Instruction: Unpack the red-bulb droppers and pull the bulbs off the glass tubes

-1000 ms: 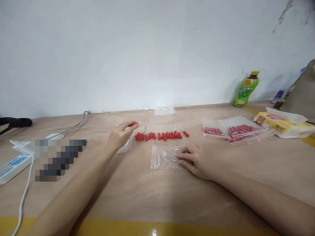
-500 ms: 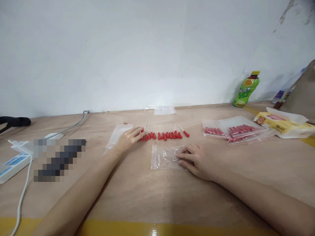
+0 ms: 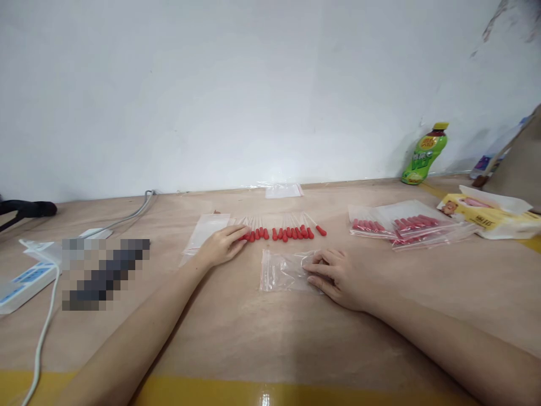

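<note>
A row of several clear droppers with red bulbs (image 3: 287, 231) lies across the middle of the tan table (image 3: 253, 332). My left hand (image 3: 222, 246) rests at the row's left end, fingers curled onto the leftmost red bulbs and lying over a flat clear bag (image 3: 203, 230). In front of the row a small clear zip bag (image 3: 281, 272) lies flat. My right hand (image 3: 336, 275) presses on its right end, fingers bent and pinching the plastic.
Filled bags of red droppers (image 3: 401, 226) lie at the right, beside a yellow tissue pack (image 3: 486, 213) and a green bottle (image 3: 424, 154) at the wall. Another clear bag (image 3: 283, 190) lies at the back. A white power strip (image 3: 23, 281) and cable (image 3: 131, 217) are at the left.
My left hand came down from holding a dropper above the table to the left end of the row, uncovering the flat bag. My right hand stayed on the zip bag.
</note>
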{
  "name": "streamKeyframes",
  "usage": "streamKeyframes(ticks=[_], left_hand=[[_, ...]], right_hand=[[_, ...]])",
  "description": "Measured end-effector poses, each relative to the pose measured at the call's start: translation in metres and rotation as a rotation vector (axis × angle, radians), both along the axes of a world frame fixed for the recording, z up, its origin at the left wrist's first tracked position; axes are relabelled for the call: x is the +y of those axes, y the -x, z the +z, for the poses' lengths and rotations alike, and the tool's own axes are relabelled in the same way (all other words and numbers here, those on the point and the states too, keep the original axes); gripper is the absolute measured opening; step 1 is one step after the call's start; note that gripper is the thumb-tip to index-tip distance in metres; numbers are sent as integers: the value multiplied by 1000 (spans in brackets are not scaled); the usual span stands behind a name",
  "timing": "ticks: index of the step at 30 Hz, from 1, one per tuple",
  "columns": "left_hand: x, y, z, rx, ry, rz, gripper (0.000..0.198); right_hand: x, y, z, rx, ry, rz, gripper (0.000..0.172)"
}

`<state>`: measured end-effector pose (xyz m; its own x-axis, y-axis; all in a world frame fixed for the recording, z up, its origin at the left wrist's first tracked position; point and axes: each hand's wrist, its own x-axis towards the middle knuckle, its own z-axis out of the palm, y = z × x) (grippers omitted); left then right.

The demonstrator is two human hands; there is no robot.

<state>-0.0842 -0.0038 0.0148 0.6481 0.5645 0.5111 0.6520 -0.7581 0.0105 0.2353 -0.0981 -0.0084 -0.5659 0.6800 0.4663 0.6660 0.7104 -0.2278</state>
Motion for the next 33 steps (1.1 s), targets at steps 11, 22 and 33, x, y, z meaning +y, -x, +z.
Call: streamKeyframes(ticks=[11,22,33], left_hand=[[-15,-14,3,-358,25,227,44],[-82,-54,-11,-531,640,208,32],[-74,-58,-11,-690,907,189,39]], right_hand=[[1,0,-1,-3,1,0,25],[-3,0,9,-39,68,38,40],[-2,1,8,-99,-1,-28,44]])
